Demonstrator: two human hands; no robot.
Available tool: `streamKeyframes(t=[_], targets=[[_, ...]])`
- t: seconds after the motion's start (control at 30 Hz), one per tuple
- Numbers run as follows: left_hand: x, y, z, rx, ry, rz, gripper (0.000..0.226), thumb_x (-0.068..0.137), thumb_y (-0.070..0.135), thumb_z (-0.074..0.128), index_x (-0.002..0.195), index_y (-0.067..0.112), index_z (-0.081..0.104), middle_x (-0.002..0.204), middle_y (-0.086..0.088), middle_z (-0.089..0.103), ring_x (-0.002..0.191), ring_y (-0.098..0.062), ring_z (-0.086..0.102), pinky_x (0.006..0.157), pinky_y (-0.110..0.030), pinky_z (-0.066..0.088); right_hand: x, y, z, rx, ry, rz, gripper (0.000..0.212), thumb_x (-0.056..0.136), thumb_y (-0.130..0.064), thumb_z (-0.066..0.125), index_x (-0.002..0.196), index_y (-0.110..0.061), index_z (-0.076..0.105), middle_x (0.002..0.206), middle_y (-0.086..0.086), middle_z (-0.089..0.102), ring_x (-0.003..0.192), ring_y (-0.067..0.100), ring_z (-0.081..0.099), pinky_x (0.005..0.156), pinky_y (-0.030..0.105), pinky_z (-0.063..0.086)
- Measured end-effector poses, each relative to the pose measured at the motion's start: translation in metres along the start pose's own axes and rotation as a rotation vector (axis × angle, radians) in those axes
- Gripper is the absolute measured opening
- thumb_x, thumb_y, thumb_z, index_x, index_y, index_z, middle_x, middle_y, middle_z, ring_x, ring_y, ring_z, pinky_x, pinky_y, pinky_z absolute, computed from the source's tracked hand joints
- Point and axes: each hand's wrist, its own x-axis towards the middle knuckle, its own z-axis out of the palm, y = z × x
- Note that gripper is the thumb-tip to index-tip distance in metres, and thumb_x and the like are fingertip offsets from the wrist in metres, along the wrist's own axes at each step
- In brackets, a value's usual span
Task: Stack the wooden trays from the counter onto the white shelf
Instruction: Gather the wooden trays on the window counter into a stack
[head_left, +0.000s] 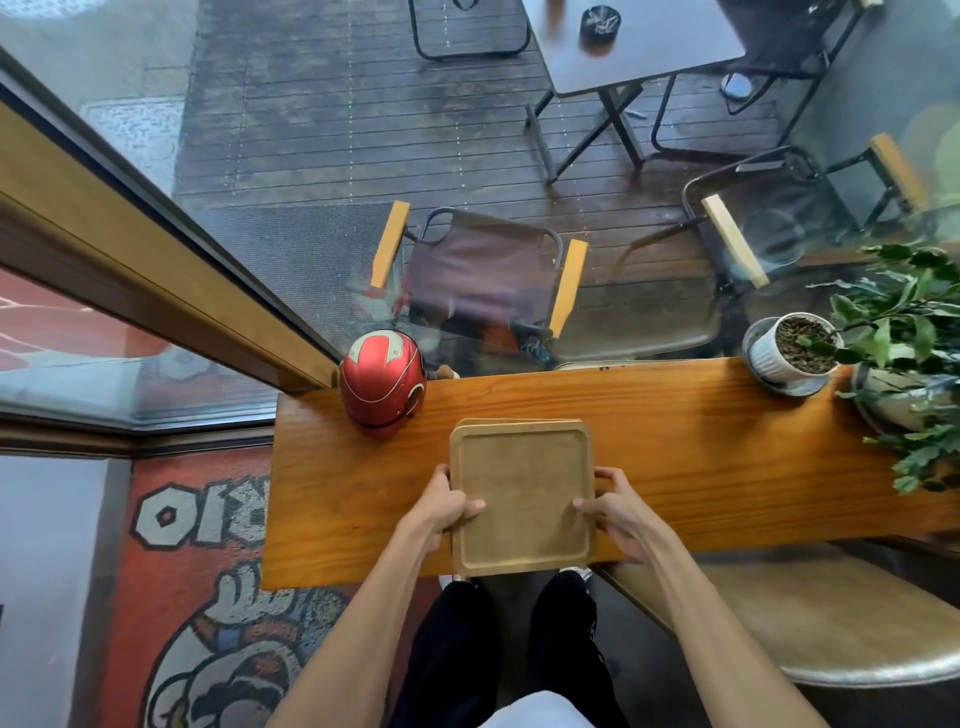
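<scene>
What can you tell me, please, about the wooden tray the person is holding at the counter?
The wooden tray is pale, matte wood, roughly square with rounded corners, a raised rim and a shallow flat recess. It lies level, face up, on top of at least one more tray, whose edge peeks out at the far side. The stack sits at the near edge of the orange-brown counter, slightly overhanging it. The left hand and right hand grip its opposite sides, thumbs on the top rim and fingers wrapped around the edges.
</scene>
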Motion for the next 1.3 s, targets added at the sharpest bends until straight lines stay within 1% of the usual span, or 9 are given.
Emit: streamKeyframes(t=[0.13,0.27,0.4,0.57,0.67,0.8,1.03,1.17,1.3], targets=[[-0.025,0.015,0.005,0.074,0.053,0.270,0.067,0.080,-0.006,0.070,0.131,0.026,0.040,0.123,0.002,0.059,0.115,-0.019,0.055,0.099,-0.035,0.048,-0.009,-0.025,-0.009,-0.182,-0.047,-0.254,0.058,0.081,0.011,0.068,0.125,-0.023,0.052,0.122,0.011,0.063,0.114,0.028,0.059,0.095,0.050,0.053],[-0.032,0.013,0.010,0.057,0.147,0.592,0.063,0.078,-0.023,0.053,0.121,0.023,0.050,0.109,0.005,0.061,0.111,-0.016,0.060,0.082,-0.014,0.048,-0.025,-0.039,-0.012,-0.441,0.026,-0.586,0.060,0.082,0.012,0.065,0.122,-0.032,0.055,0.117,-0.015,0.062,0.110,0.002,0.056,0.084,0.017,0.052],[-0.021,-0.003,0.017,0.036,0.222,0.753,0.046,0.082,-0.028,0.049,0.109,0.009,0.055,0.105,-0.008,0.060,0.096,-0.012,0.061,0.074,-0.021,0.055,-0.028,-0.023,-0.004,-0.409,0.119,-0.733,0.063,0.080,0.021,0.063,0.121,-0.026,0.056,0.113,-0.013,0.062,0.103,-0.004,0.056,0.079,0.002,0.046],[-0.012,-0.019,0.017,0.211,0.284,0.840,0.037,0.083,-0.004,0.067,0.103,0.025,0.055,0.102,-0.005,0.059,0.093,-0.026,0.059,0.075,-0.039,0.052,-0.020,0.007,-0.009,-0.361,0.192,-0.761,0.052,0.082,0.014,0.067,0.118,-0.024,0.064,0.112,-0.015,0.069,0.109,0.010,0.065,0.087,0.029,0.057],[-0.019,-0.020,0.022,0.140,0.254,0.798,0.025,0.086,0.001,0.066,0.104,0.013,0.055,0.102,-0.001,0.060,0.093,-0.017,0.060,0.076,-0.029,0.049,-0.024,0.012,-0.007,-0.423,0.233,-0.780,0.054,0.083,0.008,0.068,0.116,-0.035,0.063,0.114,-0.023,0.066,0.112,0.007,0.062,0.092,0.030,0.053],[-0.020,-0.023,0.022,0.098,0.224,0.768,0.030,0.086,0.008,0.068,0.111,0.006,0.053,0.109,0.000,0.059,0.098,-0.006,0.059,0.081,-0.024,0.048,-0.026,0.013,-0.002,-0.392,0.239,-0.741,0.051,0.084,0.006,0.068,0.122,-0.029,0.062,0.119,-0.007,0.067,0.115,0.013,0.061,0.095,0.031,0.052],[-0.028,-0.025,0.016,0.101,0.089,0.825,0.053,0.081,0.000,0.075,0.123,0.015,0.047,0.143,-0.007,0.047,0.135,-0.016,0.043,0.109,-0.033,0.040,-0.023,0.012,-0.006,-0.310,0.042,-0.635,0.074,0.083,0.002,0.072,0.139,-0.038,0.045,0.137,-0.017,0.051,0.133,0.015,0.046,0.106,0.049,0.046],[-0.032,-0.024,0.020,0.030,0.052,0.797,0.065,0.071,-0.022,0.066,0.120,0.016,0.046,0.145,-0.005,0.043,0.139,-0.019,0.037,0.114,-0.051,0.034,-0.021,0.012,-0.004,-0.228,-0.006,-0.596,0.093,0.080,0.007,0.072,0.146,-0.046,0.033,0.154,-0.004,0.037,0.142,0.024,0.036,0.105,0.062,0.042],[-0.035,-0.027,0.016,0.069,-0.012,0.769,0.064,0.071,-0.012,0.065,0.121,0.022,0.043,0.151,-0.001,0.036,0.145,-0.022,0.027,0.113,-0.062,0.031,-0.021,0.016,-0.006,-0.259,-0.014,-0.596,0.095,0.081,0.004,0.073,0.148,-0.046,0.029,0.158,-0.007,0.032,0.145,0.021,0.032,0.109,0.062,0.038]])
